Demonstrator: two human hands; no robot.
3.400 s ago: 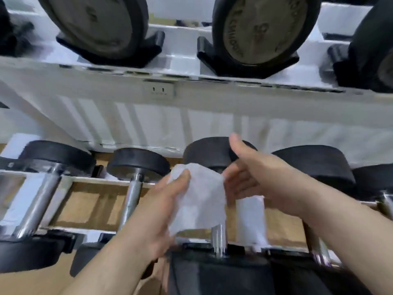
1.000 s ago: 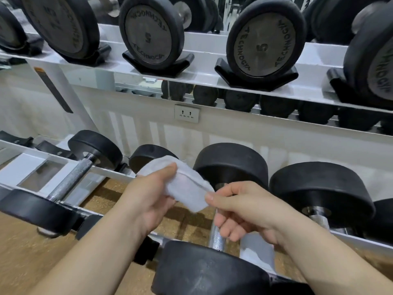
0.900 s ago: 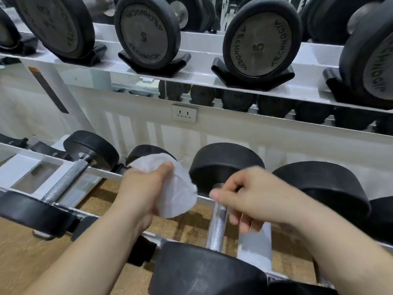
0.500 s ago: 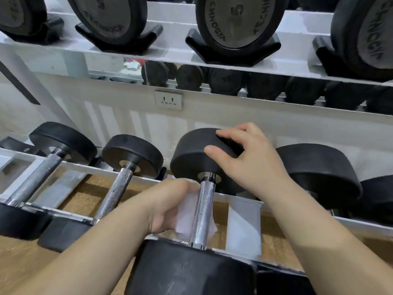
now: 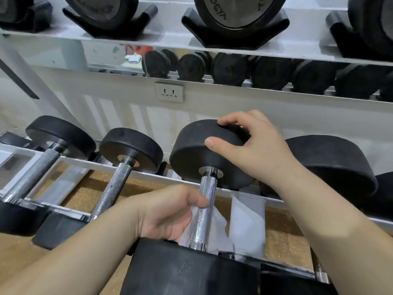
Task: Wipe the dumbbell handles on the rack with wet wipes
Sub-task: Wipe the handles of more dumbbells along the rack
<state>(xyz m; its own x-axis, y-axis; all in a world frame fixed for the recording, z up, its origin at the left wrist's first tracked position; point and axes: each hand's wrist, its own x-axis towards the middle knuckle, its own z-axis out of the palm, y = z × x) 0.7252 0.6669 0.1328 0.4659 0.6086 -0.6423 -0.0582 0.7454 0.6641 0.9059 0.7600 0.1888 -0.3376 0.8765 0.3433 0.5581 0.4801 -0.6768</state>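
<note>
Gripping the far black head [image 5: 191, 150] of a dumbbell, the right hand [image 5: 255, 150] is curling its fingers over the top of the rubber disc, and its thumb is pressing on the rounded edge facing the camera. This dumbbell is lying on the lower tier of the white rack [image 5: 85, 166], third from the left, with its near head [image 5: 191, 271] pointing to the person.

The left hand [image 5: 168, 213] is holding a white wet wipe [image 5: 220, 223] at the knurled steel handle [image 5: 205, 209], close to the near head. The thumb is touching the left side of the handle. The other fingers are going under the bar, so I cannot tell exactly how they are lying, but the wipe is showing on both sides of the handle below it.

Two smaller dumbbells, one just beside [image 5: 112, 188] and one further left [image 5: 34, 173], are resting on the same tier, and a bigger dumbbell [image 5: 329, 162] is sitting on the right, partly behind the right forearm. Above, more dumbbell heads [image 5: 234, 9] are standing in black cradles on the upper shelf [image 5: 170, 41]. A wall socket [image 5: 169, 91] is showing on the white wall behind.
</note>
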